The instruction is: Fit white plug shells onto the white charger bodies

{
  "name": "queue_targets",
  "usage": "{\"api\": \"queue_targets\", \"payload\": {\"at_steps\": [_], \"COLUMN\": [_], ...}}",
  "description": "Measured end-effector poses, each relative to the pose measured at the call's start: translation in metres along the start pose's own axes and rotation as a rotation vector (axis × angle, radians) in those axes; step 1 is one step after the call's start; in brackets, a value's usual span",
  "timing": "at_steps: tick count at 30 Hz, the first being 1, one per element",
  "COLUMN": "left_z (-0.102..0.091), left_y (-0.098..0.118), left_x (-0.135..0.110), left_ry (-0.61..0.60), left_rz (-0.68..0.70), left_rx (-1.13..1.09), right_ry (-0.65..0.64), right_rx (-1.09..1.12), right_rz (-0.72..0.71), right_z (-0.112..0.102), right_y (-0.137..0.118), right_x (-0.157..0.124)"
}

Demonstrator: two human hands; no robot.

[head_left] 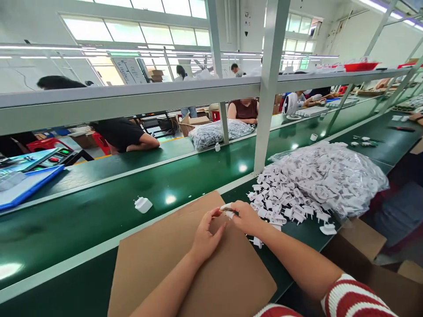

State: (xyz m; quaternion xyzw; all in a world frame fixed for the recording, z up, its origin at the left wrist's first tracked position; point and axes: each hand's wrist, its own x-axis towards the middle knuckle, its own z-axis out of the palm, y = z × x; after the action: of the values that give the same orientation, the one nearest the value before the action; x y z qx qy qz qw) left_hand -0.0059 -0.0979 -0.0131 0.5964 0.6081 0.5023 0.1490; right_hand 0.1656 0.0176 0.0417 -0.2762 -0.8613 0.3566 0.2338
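Over a flat cardboard sheet my two hands meet at the fingertips. My right hand is closed in a pinch, with white coverings or white pieces at the thumb and index tips; whether a small part sits between them I cannot make out. My left hand has its thumb apart from its curved fingers, whose tips touch the right hand's white tips. Right of the hands lies a heap of white plastic plug pieces, spilling from a clear plastic bag. A single plug piece lies near the bench edge.
A green conveyor belt runs beyond the cardboard, carrying a white plug adapter and a few more. A metal post and shelf stand in front. People work across the belt. Cardboard boxes stand below right.
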Motion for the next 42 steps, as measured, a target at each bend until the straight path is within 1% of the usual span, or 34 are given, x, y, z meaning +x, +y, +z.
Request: {"api": "queue_targets", "payload": {"at_steps": [3, 7, 9, 12, 15, 18, 20, 25, 29, 34, 37, 39, 42], "left_z": [-0.002, -0.006, -0.008, -0.009, -0.010, -0.010, -0.011, -0.010, -0.009, -0.008, -0.008, -0.008, -0.008], "left_y": [0.000, -0.001, 0.001, 0.006, 0.010, 0.011, 0.011, 0.013, 0.013, 0.011, 0.010, 0.011, 0.011], "left_x": [0.000, 0.002, 0.004, 0.006, 0.006, 0.005, 0.005, 0.004, 0.005, 0.004, 0.003, 0.003, 0.003], "left_ry": [0.001, 0.031, 0.035, 0.006, -0.029, -0.056, -0.066, -0.046, -0.053, -0.066, -0.069, -0.074, -0.078], "left_rz": [0.062, 0.053, 0.035, 0.018, 0.020, 0.048, 0.095, 0.228, 0.301, 0.309, 0.311, 0.316, 0.323], "left_rx": [0.009, 0.027, 0.032, 0.034, 0.039, 0.041, 0.042, 0.072, 0.111, 0.141, 0.155, 0.163, 0.176], "right_ry": [-0.072, -0.163, -0.193, -0.192, -0.205, -0.266, -0.319, -0.411, -0.426, -0.390, -0.393, -0.388, -0.346], "right_rx": [0.215, 0.532, 0.591, 0.576, 0.638, 0.770, 0.823, 0.852, 0.845, 0.761, 0.741, 0.721, 0.712], "right_rz": [0.037, 0.140, 0.184, 0.243, 0.246, 0.252, 0.268, 0.299, 0.257, 0.196, 0.158, 0.182, 0.216], "right_z": [0.006, 0.011, 0.012, 0.011, 0.008, 0.005, 0.003, 0.002, 0.004, 0.009, 0.012, 0.012, 0.011], "right_y": [0.000, 0.000, 0.000, 0.003, 0.002, -0.003, -0.008, -0.013, -0.010, -0.004, -0.003, -0.003, -0.003], "right_x": [0.000, 0.002, 0.002, 0.003, 0.003, 0.002, 0.001, -0.001, -0.001, -0.001, -0.001, -0.001, 0.000]}}
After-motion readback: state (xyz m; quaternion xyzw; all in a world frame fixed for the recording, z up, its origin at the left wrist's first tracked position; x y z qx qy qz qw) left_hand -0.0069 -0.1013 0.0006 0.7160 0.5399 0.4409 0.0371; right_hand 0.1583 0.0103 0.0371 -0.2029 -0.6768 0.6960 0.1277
